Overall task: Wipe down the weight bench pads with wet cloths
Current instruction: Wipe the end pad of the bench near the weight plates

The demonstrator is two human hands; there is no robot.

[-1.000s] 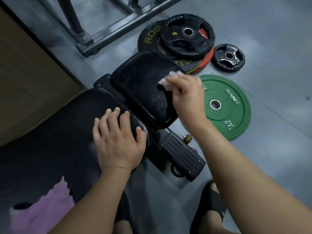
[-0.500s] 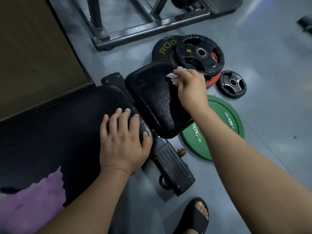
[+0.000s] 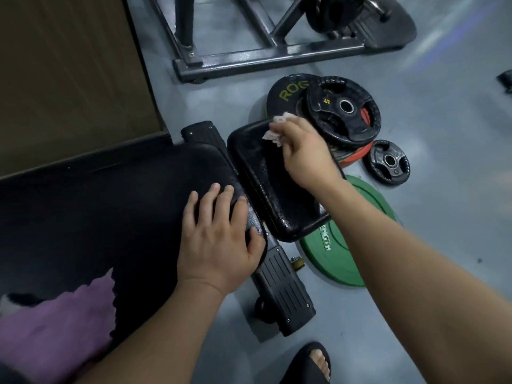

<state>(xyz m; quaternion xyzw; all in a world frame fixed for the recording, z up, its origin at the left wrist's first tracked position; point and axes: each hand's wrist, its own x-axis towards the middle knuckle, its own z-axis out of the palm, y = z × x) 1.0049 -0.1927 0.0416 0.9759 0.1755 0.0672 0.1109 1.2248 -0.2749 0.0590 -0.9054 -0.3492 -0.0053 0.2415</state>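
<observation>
1. Head view: the right hand [image 3: 304, 153] is pinching a white cloth [image 3: 273, 134] against the far edge of the small pad [image 3: 266, 189], which is glistening wet.
2. The left hand [image 3: 219, 239] is lying flat, fingers straight, on the large pad [image 3: 110, 217], apparently awaiting wiping.

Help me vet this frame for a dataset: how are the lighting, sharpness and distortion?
Head view: dim, cool light; the long pad is nearly black, detail lost; the small pad shows wet glints; the cloth and right hand look slightly soft; a pale glare streak crosses the floor top right; the wall panel's edge bows, wide-lens distortion.
</observation>
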